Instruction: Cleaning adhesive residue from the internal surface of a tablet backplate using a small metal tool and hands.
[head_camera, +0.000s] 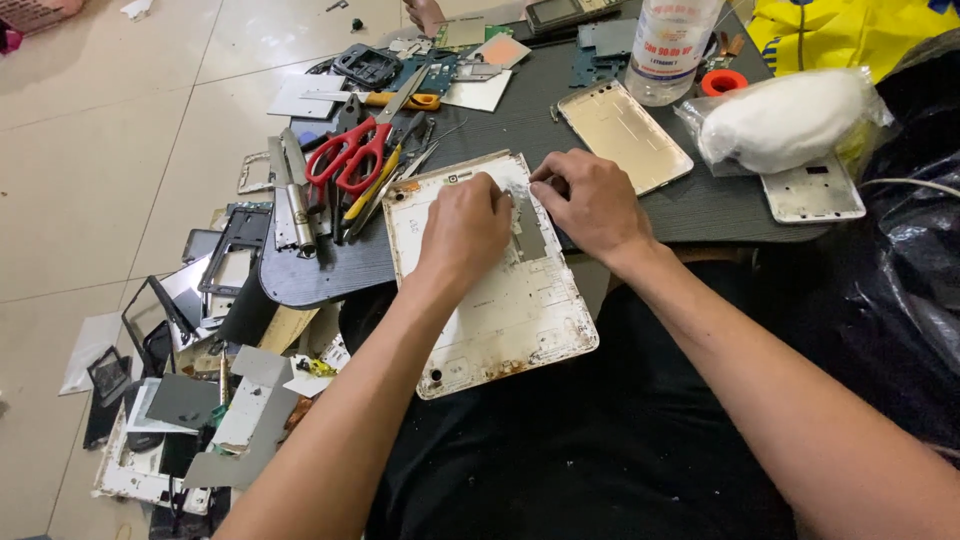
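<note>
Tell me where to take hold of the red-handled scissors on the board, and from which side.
Take the red-handled scissors by the red loops, coming from the lower left, the floor side. The loops lie on top of the tool pile near the board's left edge, while the blades point up and right among other parts. Both hands, left hand and right hand, are on the tablet shell.

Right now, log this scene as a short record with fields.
setting: dark board on the lap, tiled floor
left hand: pressing on the tablet shell
right hand: fingertips on the shell's upper edge
left of shell: red scissors, pliers, metal tools
behind: gold phone back, plastic bottle, white bag, orange tape roll
floor: pile of phone frames and scrap
</note>
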